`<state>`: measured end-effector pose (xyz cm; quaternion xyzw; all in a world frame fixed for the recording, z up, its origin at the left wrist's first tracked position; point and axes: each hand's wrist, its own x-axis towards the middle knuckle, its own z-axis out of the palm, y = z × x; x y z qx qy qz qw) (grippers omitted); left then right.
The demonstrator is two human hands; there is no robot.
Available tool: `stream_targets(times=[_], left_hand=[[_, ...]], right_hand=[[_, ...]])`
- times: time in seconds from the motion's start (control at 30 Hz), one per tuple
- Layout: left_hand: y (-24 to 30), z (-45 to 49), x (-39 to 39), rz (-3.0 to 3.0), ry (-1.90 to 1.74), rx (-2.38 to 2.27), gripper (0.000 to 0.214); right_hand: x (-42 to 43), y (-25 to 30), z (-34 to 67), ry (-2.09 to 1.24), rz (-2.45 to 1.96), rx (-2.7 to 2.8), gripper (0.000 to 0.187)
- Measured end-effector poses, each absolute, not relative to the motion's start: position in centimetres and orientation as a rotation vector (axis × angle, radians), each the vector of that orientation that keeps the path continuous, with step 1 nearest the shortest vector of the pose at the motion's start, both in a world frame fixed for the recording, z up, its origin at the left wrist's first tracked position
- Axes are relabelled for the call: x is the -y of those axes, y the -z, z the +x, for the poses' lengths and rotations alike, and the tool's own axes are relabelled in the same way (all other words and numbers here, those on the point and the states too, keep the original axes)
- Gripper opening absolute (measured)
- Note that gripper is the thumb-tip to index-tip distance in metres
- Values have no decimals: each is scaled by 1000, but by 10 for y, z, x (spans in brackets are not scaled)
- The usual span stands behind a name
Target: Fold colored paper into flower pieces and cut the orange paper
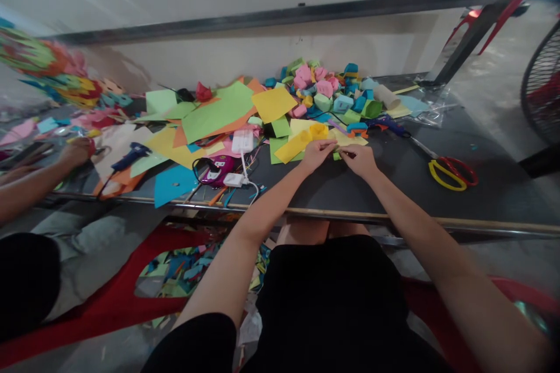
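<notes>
My left hand [315, 153] and my right hand [359, 158] meet over the dark table [394, 186], both pinched on a small green paper piece [336, 155] between them. Just beyond my fingers lie a yellow folded paper [318, 130] and yellow sheets [294, 145]. Behind them sits a heap of small folded paper shapes [326, 92] in pink, blue and green.
Loose coloured sheets [214, 113] cover the table's left half, with a glue gun [130, 155], a white charger [242, 141] and a purple device [219, 168]. Red and yellow scissors [450, 170] lie at right. Another person's hand [74, 151] rests at the left. A fan [542, 87] stands far right.
</notes>
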<state>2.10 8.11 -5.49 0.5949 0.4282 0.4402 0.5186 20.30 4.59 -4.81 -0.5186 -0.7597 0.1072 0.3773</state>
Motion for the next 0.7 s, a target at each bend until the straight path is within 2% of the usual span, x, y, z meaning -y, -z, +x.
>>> stream_targets(times=[0.13,0.27,0.4,0.57,0.7], left_hand=[[53,19,-80,1620,-1082,-1168,42],[47,18,-76,1802,-1044,-1226,33],[47,20,-76,1724,-1052,-1011,25],[53,21,-81,1567,-1006,-843,41],[54,21,-82,1534,-980,-866,37]], right_hand=[[-47,50,200,-311,-1370,1933,24],[-49,48,199,-340,-1375,1926,25],[-46,45,198,-294,-1450,1849,29],[-38,46,193,-117,-1529,1796,36],[-36,47,192,-75,-1513,1712,46]])
